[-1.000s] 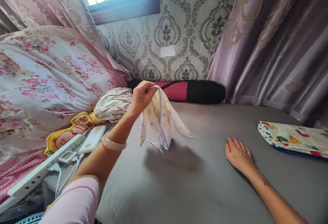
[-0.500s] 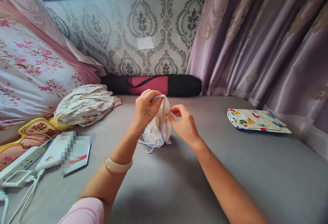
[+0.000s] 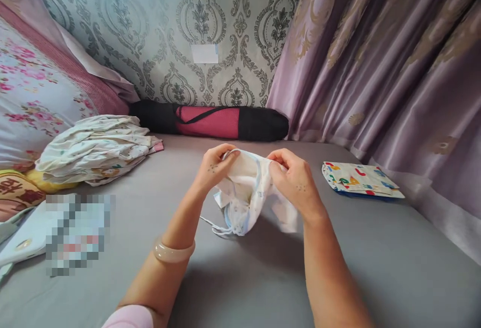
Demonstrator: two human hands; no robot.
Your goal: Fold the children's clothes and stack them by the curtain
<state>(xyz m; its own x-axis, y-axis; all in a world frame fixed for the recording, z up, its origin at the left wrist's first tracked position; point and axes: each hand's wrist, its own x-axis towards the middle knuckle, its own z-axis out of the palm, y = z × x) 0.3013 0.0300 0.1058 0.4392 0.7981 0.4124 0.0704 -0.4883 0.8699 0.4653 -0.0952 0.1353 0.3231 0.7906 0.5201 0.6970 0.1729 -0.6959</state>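
Between my hands hangs a small white baby garment point(image 3: 250, 183) with pale blue trim and thin white ties, its lower part gathered close to the grey bed sheet point(image 3: 240, 283). My left hand point(image 3: 220, 165) pinches the trimmed upper edge on the left, thumb and fingers pressed together. On the right, my right hand point(image 3: 293, 178) grips the cloth near the other end of that edge, and a loose flap hangs below it. Folds hide the inside of the garment. A pale bangle point(image 3: 173, 252) circles my left wrist.
A crumpled pile of printed white cloth point(image 3: 99, 147) lies at left, near a white device point(image 3: 33, 228) and a blurred flat object point(image 3: 80, 233). A black and pink roll bag point(image 3: 208, 120) rests along the wall. At right sits a folded colourful printed cloth point(image 3: 361, 179).
My right hand has moved right, stretching the garment's edge wider between both hands. A flap now hangs out to the right. The view has shifted a little.
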